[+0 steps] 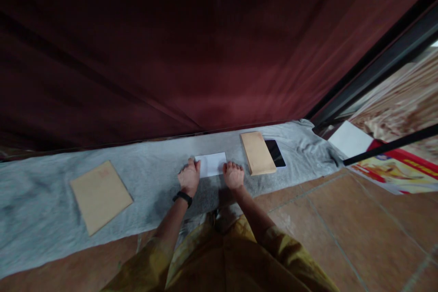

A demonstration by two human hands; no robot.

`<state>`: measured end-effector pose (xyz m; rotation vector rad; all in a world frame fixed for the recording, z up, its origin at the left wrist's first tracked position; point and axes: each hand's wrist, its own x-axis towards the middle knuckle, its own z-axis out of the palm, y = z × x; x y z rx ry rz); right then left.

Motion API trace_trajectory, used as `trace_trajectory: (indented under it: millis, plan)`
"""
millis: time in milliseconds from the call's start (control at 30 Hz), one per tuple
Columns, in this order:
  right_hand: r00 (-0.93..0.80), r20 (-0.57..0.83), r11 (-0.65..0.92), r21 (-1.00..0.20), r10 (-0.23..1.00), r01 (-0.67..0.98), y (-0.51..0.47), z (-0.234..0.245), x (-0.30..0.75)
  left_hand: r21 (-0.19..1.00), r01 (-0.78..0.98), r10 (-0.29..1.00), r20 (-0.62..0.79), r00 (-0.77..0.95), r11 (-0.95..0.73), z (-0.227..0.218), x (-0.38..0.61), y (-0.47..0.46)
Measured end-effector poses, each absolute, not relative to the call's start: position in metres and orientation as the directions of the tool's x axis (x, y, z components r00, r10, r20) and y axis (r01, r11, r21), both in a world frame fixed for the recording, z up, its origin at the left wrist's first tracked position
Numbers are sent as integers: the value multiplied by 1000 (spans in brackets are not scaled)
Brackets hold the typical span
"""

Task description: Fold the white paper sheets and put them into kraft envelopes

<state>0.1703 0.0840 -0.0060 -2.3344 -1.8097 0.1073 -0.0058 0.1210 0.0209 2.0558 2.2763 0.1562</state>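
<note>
A small folded white paper [212, 164] lies on a grey cloth [150, 182] spread over the floor. My left hand [189, 176] rests at the paper's left edge with its fingers curled down onto it. My right hand [233, 174] presses at the paper's right edge, knuckles up and fingers bent. A black band [182, 197] sits on my left wrist. Both hands are at the paper's near corners; the fingertips themselves are hidden under the knuckles.
A large tan envelope [100, 195] lies on the cloth to the left. A smaller tan envelope [258, 153] lies right of the paper, beside a dark tablet [275, 152]. A dark red curtain [191, 54] hangs behind. A white sheet [349, 139] and a colourful poster [397, 169] lie at right on the tiled floor [342, 232].
</note>
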Motion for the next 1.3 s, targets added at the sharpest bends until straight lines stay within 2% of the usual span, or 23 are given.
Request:
trace_trajectory:
  millis: [67, 167, 233, 333, 467, 533, 667, 733, 1067, 1300]
  plan:
    - [248, 57, -233, -188, 967, 954, 83, -6, 170, 161, 987, 994, 111, -3, -15, 18, -6, 111]
    - [242, 65, -227, -181, 968, 957, 82, -6, 170, 207, 931, 941, 221, 255, -300, 7, -1, 92]
    - [243, 72, -227, -178, 967, 957, 82, -6, 169, 218, 883, 900, 235, 367, -417, -2, 4, 79]
    - [248, 77, -231, -179, 966, 956, 81, -4, 170, 207, 851, 874, 178, 453, -483, -13, 6, 67]
    - [301, 102, -277, -201, 948, 940, 79, 8, 167, 179, 836, 854, 135, 502, -519, -16, 1, 66]
    - [288, 127, -252, -239, 949, 938, 77, 13, 158, 163, 834, 850, 134, 510, -527, -18, -2, 68]
    - [-20, 181, 87, -368, 983, 926, 71, 10, 128, 144, 797, 810, 125, 573, -586, -31, -7, 73]
    - [-110, 191, 180, -401, 975, 898, 68, 2, 116, 143, 793, 806, 118, 580, -592, -37, -8, 74]
    - [-56, 219, 127, -324, 974, 937, 55, -16, 131, 137, 830, 840, 39, 541, -541, -21, -7, 67]
    - [-25, 244, 98, -291, 970, 952, 46, -23, 154, 141, 862, 873, 124, 472, -487, -21, -39, 60]
